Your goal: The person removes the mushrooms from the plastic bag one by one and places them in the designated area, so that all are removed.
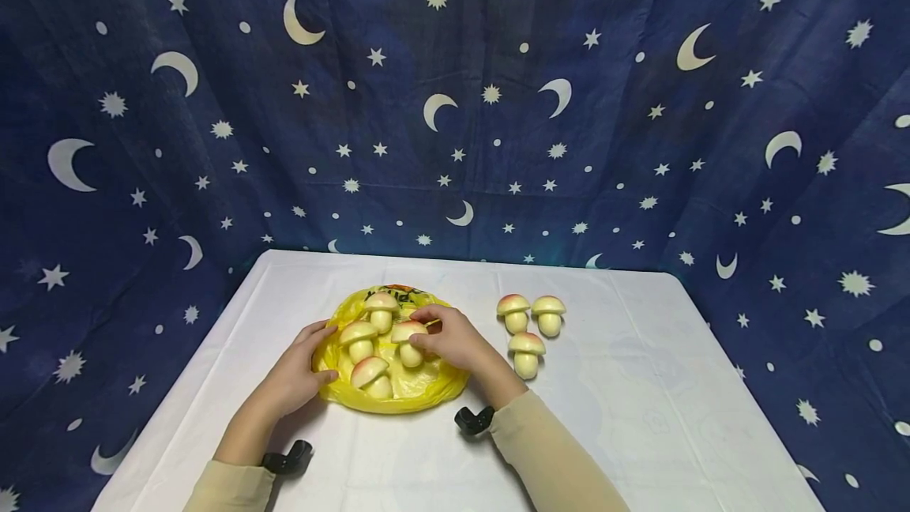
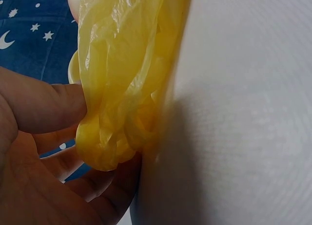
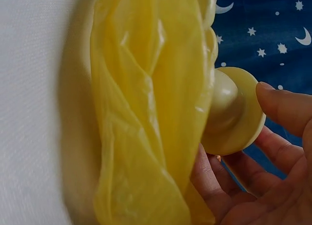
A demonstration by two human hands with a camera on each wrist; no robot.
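A yellow plastic bag (image 1: 426, 395) with its rim rolled down lies spread on the table. Inside it are three toy mushrooms, one at the back (image 1: 381, 311), one at the left (image 1: 359, 340) and one in front (image 1: 372, 377), plus the one in my right hand. That hand (image 1: 453, 340) reaches over the bag's right side and pinches the mushroom (image 1: 408, 342) by its reddish cap, stem down; the right wrist view shows thumb and fingers at the cap (image 3: 241, 115). My left hand (image 1: 295, 374) holds the bag's left side, thumb and fingers around its folded edge (image 2: 105, 142).
Three more mushrooms stand to the right of the bag: two behind, left (image 1: 513, 313) and right (image 1: 549, 314), and one in front (image 1: 526, 354). The white-covered table (image 1: 640, 417) ends at a dark blue curtain (image 1: 398, 141) with moons and stars.
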